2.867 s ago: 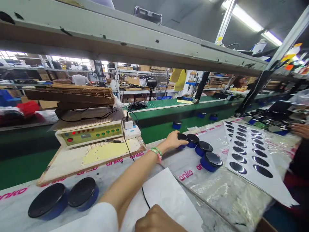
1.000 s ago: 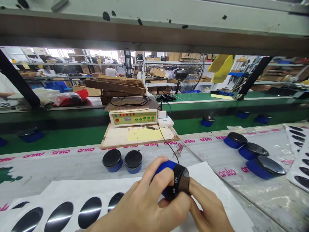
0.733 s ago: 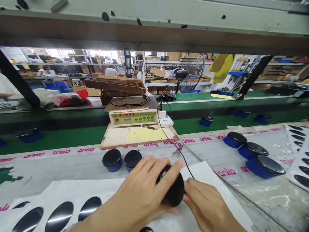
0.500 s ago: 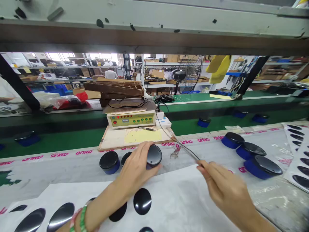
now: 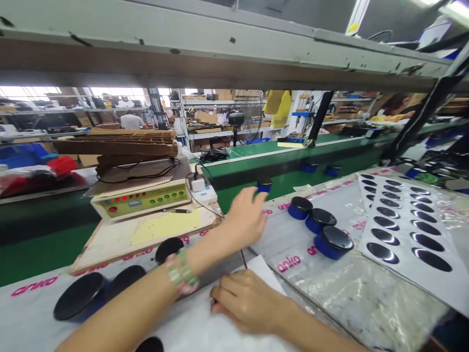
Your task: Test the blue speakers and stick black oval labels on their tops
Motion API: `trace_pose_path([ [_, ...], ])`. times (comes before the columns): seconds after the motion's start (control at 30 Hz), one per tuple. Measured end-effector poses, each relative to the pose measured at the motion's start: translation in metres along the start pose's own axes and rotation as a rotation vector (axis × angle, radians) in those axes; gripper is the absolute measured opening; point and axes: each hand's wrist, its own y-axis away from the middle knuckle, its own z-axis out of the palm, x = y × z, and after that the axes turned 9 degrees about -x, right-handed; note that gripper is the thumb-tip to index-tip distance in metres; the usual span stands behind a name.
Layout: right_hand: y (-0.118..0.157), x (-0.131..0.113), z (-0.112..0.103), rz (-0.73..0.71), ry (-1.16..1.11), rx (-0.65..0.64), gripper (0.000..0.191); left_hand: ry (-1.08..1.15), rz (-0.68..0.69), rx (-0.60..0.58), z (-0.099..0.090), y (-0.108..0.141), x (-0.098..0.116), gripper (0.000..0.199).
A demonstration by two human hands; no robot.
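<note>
My left hand (image 5: 246, 215) reaches over the bench's far edge to a round blue part with a black top (image 5: 264, 185) on the green conveyor. Its fingers are spread at the part's near side; whether they touch it I cannot tell. Lower down, my right hand (image 5: 247, 300) is closed round a thin dark cable (image 5: 244, 259), above a white sheet (image 5: 264, 274). Left of my forearm stand a black-topped blue part (image 5: 169, 248), another one (image 5: 128, 281) partly hidden by the arm, and a third (image 5: 81, 296).
A control box (image 5: 142, 199) with lit buttons sits on a board at the left, near a white adapter (image 5: 198, 184). Three blue parts (image 5: 333, 241) stand at the right, beside sheets of black oval stickers (image 5: 432, 259). A shelf beam (image 5: 205, 54) crosses overhead.
The view has turned right. My left hand has let go of the round blue part, which stands beside the other two, and has moved out to one on the conveyor. My right hand keeps the cable.
</note>
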Motion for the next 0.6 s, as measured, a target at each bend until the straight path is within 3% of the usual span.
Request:
trace_pose_path([
  [0.07,0.006,-0.002,0.005,-0.007,-0.006,-0.051,0.024,0.122,0.055,-0.101,0.033,-0.063,0.020,0.057],
  [0.13,0.012,-0.001,0.009,-0.014,-0.005,-0.093,0.024,0.246,0.077,-0.178,0.061,-0.112,0.032,0.050],
  [0.2,0.015,0.002,0.010,-0.026,-0.010,-0.124,0.025,0.372,0.097,-0.233,0.078,-0.139,0.035,0.040],
  [0.27,0.016,0.004,0.005,-0.033,-0.029,-0.144,0.025,0.495,0.107,-0.258,0.079,-0.144,0.030,0.033],
  [0.33,0.016,0.003,-0.006,-0.017,-0.052,-0.142,0.022,0.620,0.087,-0.233,0.065,-0.129,0.019,0.035],
  [0.4,0.017,0.002,-0.024,0.051,-0.157,-0.118,0.015,0.753,0.051,-0.171,0.038,-0.096,0.005,0.051],
  [0.47,0.018,0.000,-0.043,0.165,-0.346,-0.046,0.020,0.888,0.018,-0.110,0.005,-0.050,-0.007,0.069],
  [0.6,0.010,-0.007,-0.073,0.291,-0.526,0.271,0.022,1.068,-0.059,-0.022,-0.049,0.054,-0.015,0.078],
])
